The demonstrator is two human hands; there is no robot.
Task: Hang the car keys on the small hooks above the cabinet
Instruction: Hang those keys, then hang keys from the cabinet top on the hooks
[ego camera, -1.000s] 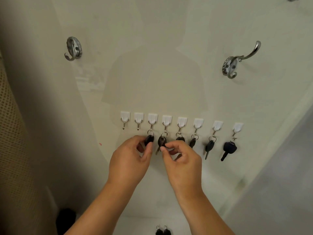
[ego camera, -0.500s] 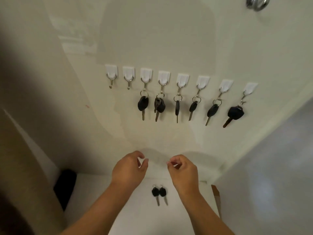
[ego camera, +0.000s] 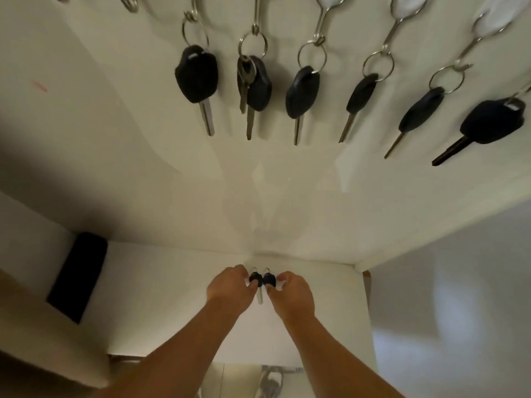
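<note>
Low in the middle of the frame, the left hand (ego camera: 230, 285) and the right hand (ego camera: 293, 288) sit close side by side on the white cabinet top (ego camera: 172, 297). Each pinches one of two black-headed car keys lying there: the left hand's fingertips (ego camera: 253, 285) close on the left key (ego camera: 255, 278), the right hand's on the right key (ego camera: 269, 280). The two key heads touch or nearly touch, a metal blade (ego camera: 260, 297) points down the frame between the hands, and thin rings show just above the heads. Whether the keys are lifted off the surface cannot be told.

To the left of the hands, a flat black object (ego camera: 77, 275) leans or lies at the cabinet's left edge. Above the hands rises the pale wall (ego camera: 273, 196). Across the top of the frame six keys hang from metal hooks by their rings: first key (ego camera: 196, 74), a second ring carrying two keys (ego camera: 254, 81), third key (ego camera: 302, 91), fourth key (ego camera: 361, 93), fifth key (ego camera: 422, 110), and the largest key (ego camera: 491, 122) at far right. At the upper left two hooks (ego camera: 129, 2) carry nothing. A small red mark (ego camera: 40, 87) sits on the wall at left.
</note>
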